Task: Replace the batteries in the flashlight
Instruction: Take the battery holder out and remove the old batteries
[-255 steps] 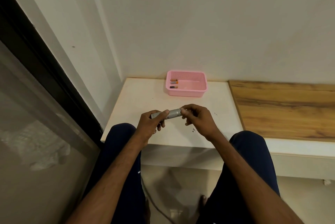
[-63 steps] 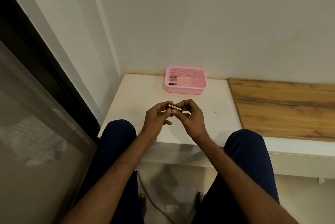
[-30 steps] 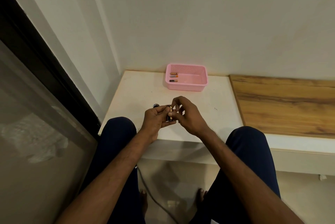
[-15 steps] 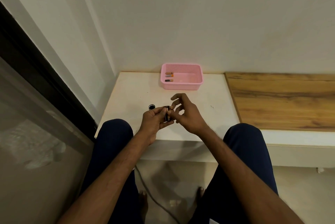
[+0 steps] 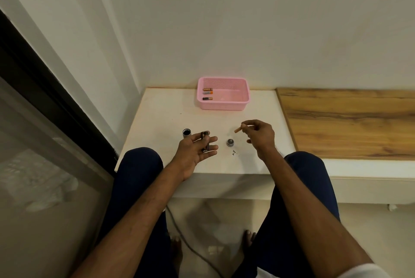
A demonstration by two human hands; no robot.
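Note:
My left hand [image 5: 197, 151] lies palm up over the white table [image 5: 161, 120] with a dark battery holder [image 5: 204, 142] across its fingers. My right hand [image 5: 260, 135] is raised to the right and pinches a small battery [image 5: 238, 129] by one end. The grey flashlight body [image 5: 186, 133] stands upright on the table just left of my left hand, its open end up. The flashlight's cap [image 5: 230, 142] sits on the table between my hands. A pink basket [image 5: 224, 104] at the back holds several batteries [image 5: 208, 92].
A wooden board [image 5: 348, 122] covers the surface to the right of the white table. A wall runs behind, and a dark-framed glass door [image 5: 45, 107] is at the left. My knees are under the table's front edge, with a cable [image 5: 188, 244] on the floor.
My hands, joined half a second ago at the holder, have parted. The right hand has moved right with a battery. The left hand has turned palm up with the holder.

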